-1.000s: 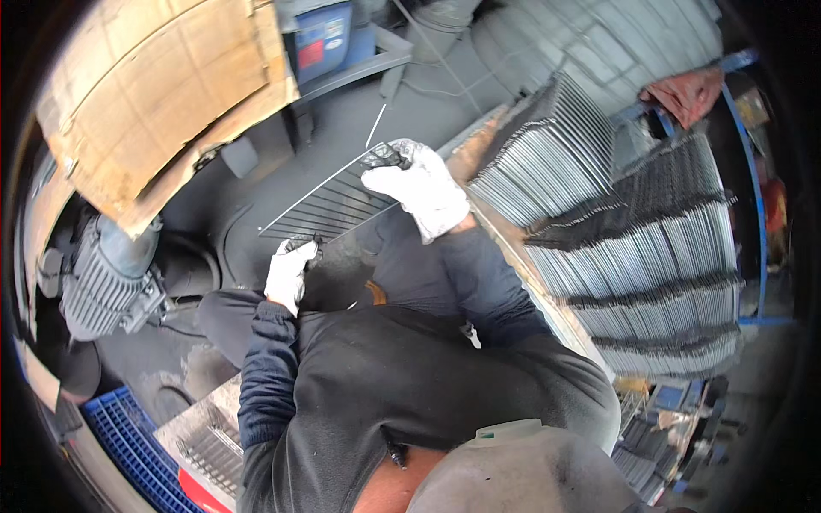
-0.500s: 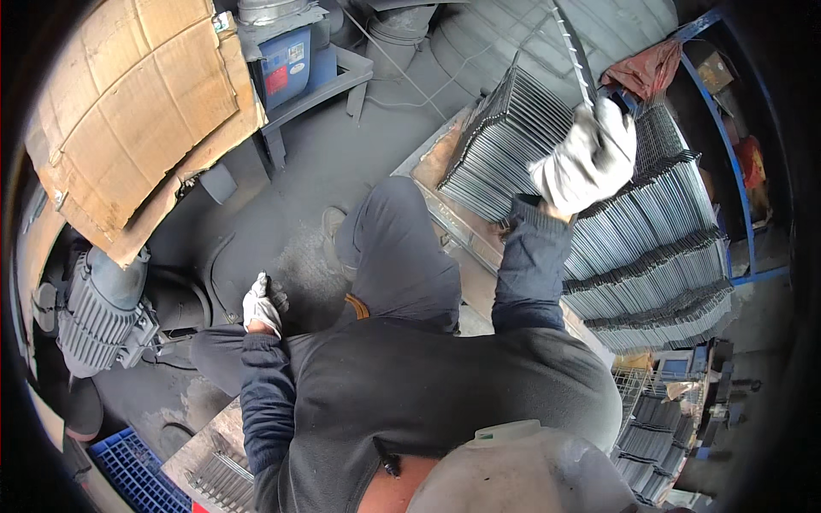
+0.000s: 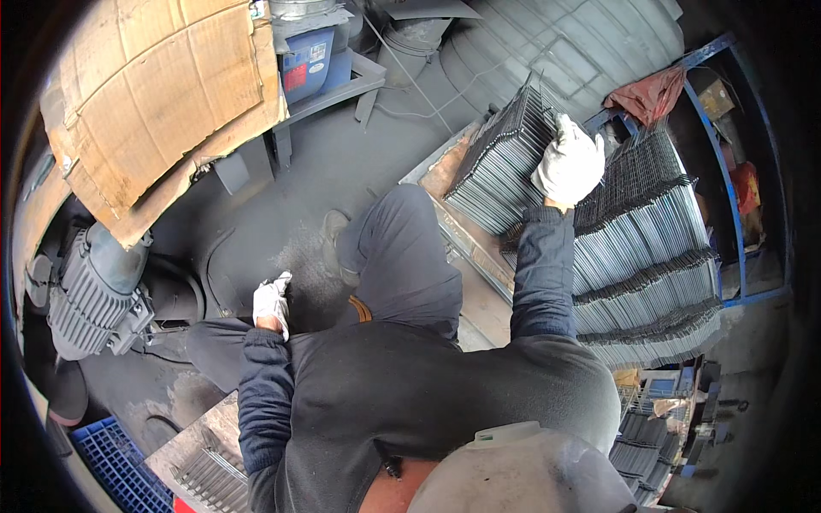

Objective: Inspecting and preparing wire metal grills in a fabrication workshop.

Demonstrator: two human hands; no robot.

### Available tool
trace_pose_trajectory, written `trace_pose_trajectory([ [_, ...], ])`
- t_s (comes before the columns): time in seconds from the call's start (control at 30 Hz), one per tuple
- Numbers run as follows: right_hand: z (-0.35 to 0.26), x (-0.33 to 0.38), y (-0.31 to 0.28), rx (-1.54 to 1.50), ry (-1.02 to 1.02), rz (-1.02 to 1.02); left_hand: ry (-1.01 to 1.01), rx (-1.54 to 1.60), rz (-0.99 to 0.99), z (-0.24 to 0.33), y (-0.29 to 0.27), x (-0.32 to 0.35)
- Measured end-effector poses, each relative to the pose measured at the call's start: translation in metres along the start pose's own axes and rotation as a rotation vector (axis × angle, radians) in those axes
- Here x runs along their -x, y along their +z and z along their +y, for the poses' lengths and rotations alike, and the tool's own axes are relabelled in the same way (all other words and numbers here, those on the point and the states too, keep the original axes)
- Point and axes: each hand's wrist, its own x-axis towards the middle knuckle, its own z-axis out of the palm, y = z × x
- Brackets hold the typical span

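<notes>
My right hand (image 3: pixel 570 161), in a white glove, is closed at the right side of a stack of thin dark metal strips (image 3: pixel 500 162). Its curled fingers grip a metal strip, mostly hidden by the glove and seen edge-on among the others. Low over my bent leg is my left hand (image 3: pixel 272 299), also gloved in white. Its fingers are drawn together, and whatever they may hold cannot be made out. Right of my right forearm lie more rows of the same strips (image 3: pixel 641 256), packed tightly side by side.
A cardboard sheet (image 3: pixel 162 103) covers the upper left, above a grey ribbed motor (image 3: pixel 94 299). A blue-framed rack (image 3: pixel 727 154) stands at the right. Behind the stacks is a large grey rounded tank (image 3: pixel 556 51). A blue plastic grid (image 3: pixel 120 462) lies at lower left.
My right hand has come down and slightly left; the strip it held raised is now among the stacked ones. My left hand has moved slightly right. The whole view has shifted a little.
</notes>
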Motion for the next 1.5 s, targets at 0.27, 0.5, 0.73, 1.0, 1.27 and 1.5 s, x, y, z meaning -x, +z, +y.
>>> trace_pose_trajectory([
  [0.27,-0.013,-0.010,0.004,-0.093,0.025,-0.060,0.341,-0.426,0.023,-0.046,-0.011,-0.020],
  [0.5,-0.024,-0.011,-0.037,-0.354,0.142,-0.429,0.039,-0.292,-0.036,-0.013,0.001,-0.014],
  [0.73,-0.083,-0.015,-0.070,-0.348,0.267,-0.347,0.650,-1.130,-0.061,0.007,-0.030,0.036],
  [1.0,-0.273,0.039,-0.091,-1.396,-0.278,-0.301,-0.012,-0.124,0.299,0.185,-0.026,0.202],
  [1.27,-0.354,0.093,-0.074,-1.659,-0.917,-0.503,0.123,-1.318,1.521,0.126,-0.155,0.402],
  [1.5,-0.360,0.101,-0.065,-1.401,-1.003,-0.933,-0.678,-0.901,1.599,0.053,-0.201,0.438],
])
